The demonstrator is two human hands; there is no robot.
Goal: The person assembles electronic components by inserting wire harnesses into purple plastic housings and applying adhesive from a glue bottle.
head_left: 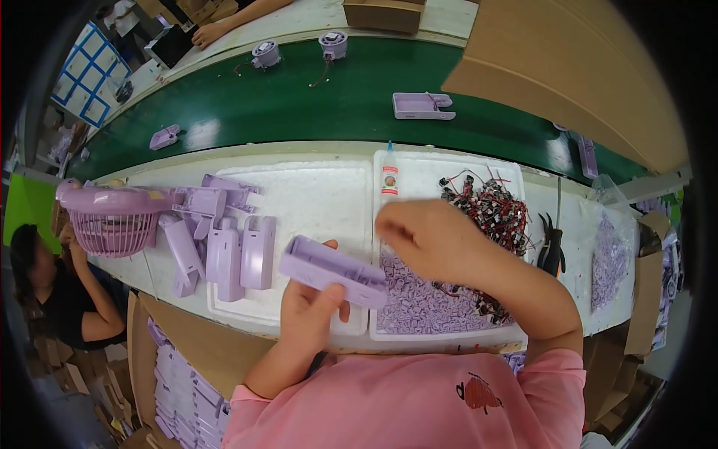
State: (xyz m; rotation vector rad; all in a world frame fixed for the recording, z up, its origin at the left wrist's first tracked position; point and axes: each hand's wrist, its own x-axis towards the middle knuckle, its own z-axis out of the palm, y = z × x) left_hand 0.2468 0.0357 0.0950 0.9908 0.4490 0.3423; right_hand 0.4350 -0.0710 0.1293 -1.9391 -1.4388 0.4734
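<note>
My left hand (pixel 308 318) grips a long, hollow lilac plastic housing (pixel 321 274), thumb on its near side, its open side facing up. To the right of it my right hand (pixel 430 233) hovers over a white foam tray (pixel 383 329), its fingers curled together. Anything in those fingers is hidden. The tray holds a heap of small lilac plastic pieces (pixel 426 307) and a pile of red-and-black wires with small connectors (pixel 493 209). Upright at its far left corner is a white bottle (pixel 390 176) with a blue tip.
Left lie several lilac housings (pixel 258 251) and a lilac basket-like fan guard (pixel 112 228). Black-handled pliers (pixel 552 251) and a bag of lilac pieces (pixel 609 262) are right. A green conveyor (pixel 299 105) carries parts beyond. A cardboard flap (pixel 568 75) overhangs the far right. Other people sit nearby.
</note>
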